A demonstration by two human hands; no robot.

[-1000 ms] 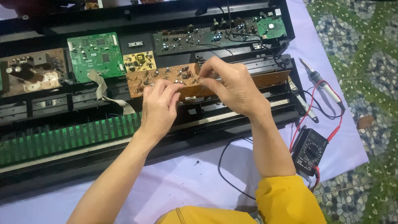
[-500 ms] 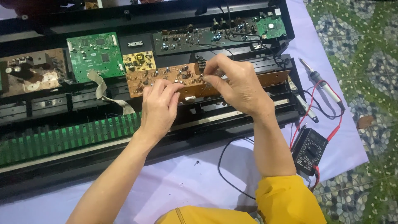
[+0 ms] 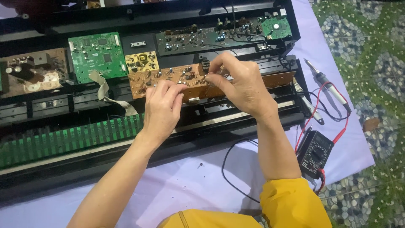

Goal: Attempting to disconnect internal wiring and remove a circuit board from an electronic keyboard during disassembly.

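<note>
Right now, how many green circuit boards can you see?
2. A big green board sits at upper left, and a small green board at the top right corner. The hands may hide others.

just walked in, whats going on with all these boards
A person in yellow sleeves works on an opened black keyboard case. Both hands grip a long brown circuit board: the left hand at its lower edge, the right hand pinching near its middle. A multimeter and soldering iron lie alongside.
</note>
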